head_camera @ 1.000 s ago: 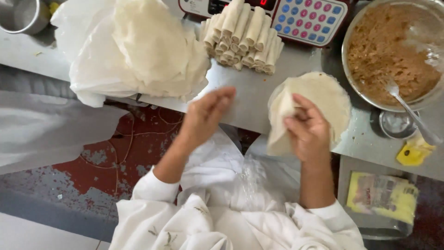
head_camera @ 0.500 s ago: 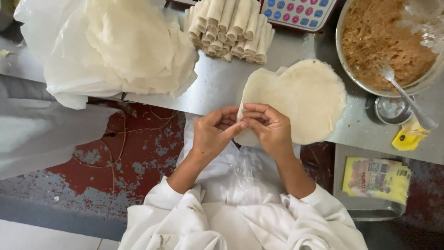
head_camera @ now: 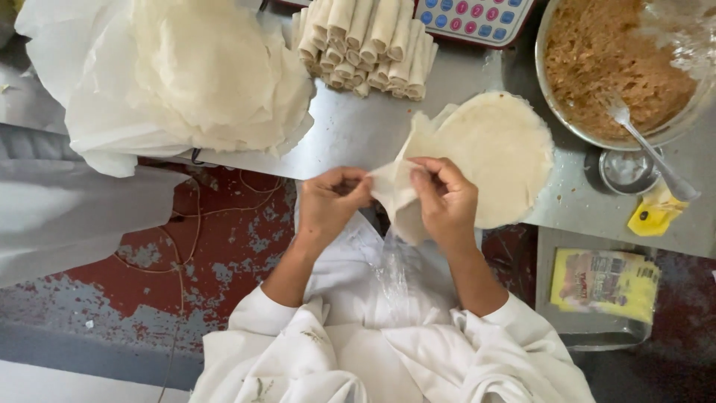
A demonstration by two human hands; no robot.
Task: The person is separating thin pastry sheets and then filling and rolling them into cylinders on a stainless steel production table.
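Observation:
A round pale wrapper sheet (head_camera: 492, 149) lies on the metal table (head_camera: 358, 127), its near-left edge lifted and folded. My left hand (head_camera: 328, 205) pinches the tip of that folded edge. My right hand (head_camera: 444, 198) grips the same fold from the right, fingers curled over it. Both hands hang just past the table's front edge, above my white-clothed lap.
A pile of rolled wrappers (head_camera: 365, 45) sits at the back. A stack of flat sheets on white paper (head_camera: 201, 75) lies left. A metal bowl of brown filling (head_camera: 619, 67) with a spoon (head_camera: 649, 149) stands right, beside a small metal cup (head_camera: 626, 170). A keypad device (head_camera: 477, 15) lies behind.
The sheet has gone from held up in my right hand to flat on the table. My left hand has joined the right at its near edge, and both now pull the fold.

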